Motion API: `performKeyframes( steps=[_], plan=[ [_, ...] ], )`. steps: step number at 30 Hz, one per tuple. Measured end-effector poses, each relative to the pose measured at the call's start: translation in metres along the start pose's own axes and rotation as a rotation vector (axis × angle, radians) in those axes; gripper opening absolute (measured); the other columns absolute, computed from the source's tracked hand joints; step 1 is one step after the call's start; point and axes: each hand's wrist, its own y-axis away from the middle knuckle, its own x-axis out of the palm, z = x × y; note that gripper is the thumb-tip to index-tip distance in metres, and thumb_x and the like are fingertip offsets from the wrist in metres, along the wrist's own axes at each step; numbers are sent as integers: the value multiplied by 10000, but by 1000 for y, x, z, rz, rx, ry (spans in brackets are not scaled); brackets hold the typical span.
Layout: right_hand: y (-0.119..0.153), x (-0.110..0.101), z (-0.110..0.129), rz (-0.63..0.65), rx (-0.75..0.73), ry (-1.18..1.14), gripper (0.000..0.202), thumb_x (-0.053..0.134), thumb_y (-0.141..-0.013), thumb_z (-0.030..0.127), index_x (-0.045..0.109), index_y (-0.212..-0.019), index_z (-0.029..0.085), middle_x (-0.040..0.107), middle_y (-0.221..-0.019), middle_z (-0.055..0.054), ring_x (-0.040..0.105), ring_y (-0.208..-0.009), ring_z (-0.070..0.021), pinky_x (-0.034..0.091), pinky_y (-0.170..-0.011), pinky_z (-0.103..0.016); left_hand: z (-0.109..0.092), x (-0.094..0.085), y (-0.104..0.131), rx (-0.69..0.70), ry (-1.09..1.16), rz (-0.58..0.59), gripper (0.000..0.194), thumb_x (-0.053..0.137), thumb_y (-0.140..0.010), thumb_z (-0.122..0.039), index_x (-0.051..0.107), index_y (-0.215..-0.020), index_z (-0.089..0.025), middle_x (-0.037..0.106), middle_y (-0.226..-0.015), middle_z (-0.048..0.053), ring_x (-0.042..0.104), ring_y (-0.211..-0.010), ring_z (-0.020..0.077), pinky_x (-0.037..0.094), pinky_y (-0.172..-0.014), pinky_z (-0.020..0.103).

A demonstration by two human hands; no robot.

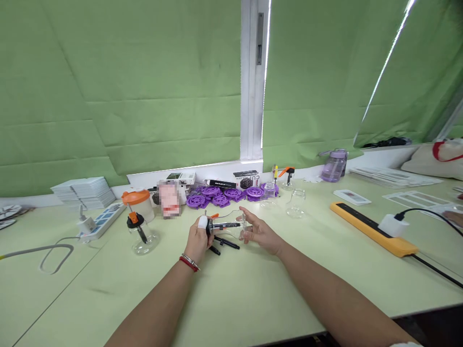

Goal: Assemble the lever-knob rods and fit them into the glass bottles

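Observation:
My left hand (197, 238) is closed around the black collar (209, 226) of a clear glass bottle (231, 223), which lies sideways in the air above the table. Its thumb has a white covering. A black tube (226, 225) runs inside the glass. My right hand (262, 233) grips the wide bottom end of the same bottle. An orange piece (214, 216) shows just behind it. Below the bottle lie black tubes (227, 242), partly hidden by my left hand. To the left stands another glass bottle (144, 246) with a black and orange top (134, 219).
Purple wheel-patterned pieces (211, 196) lie heaped at the back near a printed box (247, 180). Glass bottles (296, 205) stand right of them. A yellow power strip (372, 229) lies right, a white one (104, 221) left. An orange-lidded tub (142, 205) stands back left.

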Motion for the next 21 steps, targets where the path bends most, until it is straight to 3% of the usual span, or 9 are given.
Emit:
performKeyframes(
  steps=[14,18,21],
  plan=[
    [0,1,-2,-2,56,-91,836,688,-734,409,217,-1422,344,388,-1277,-126,599,-609,-100,461,-557,-294,2,-1,-3,60,-66,-16,314,360,-842,-455,509,-797,-182,389,-366,-82,278,-311,73,208,-336,180],
    [1,2,-4,14,38,-102,795,682,-747,404,226,-1397,350,395,-1274,-116,626,-662,-119,481,-605,-303,0,-3,-1,68,-53,-4,342,365,-849,-466,527,-896,-168,390,-390,-84,277,-321,67,205,-341,177],
    [2,7,-2,43,16,-128,781,682,-746,420,212,-1367,367,374,-1308,-106,648,-789,-164,496,-695,-334,-5,-4,1,129,5,-14,397,394,-855,-475,443,-1136,-199,408,-463,-92,319,-347,64,228,-355,162]
  ],
)
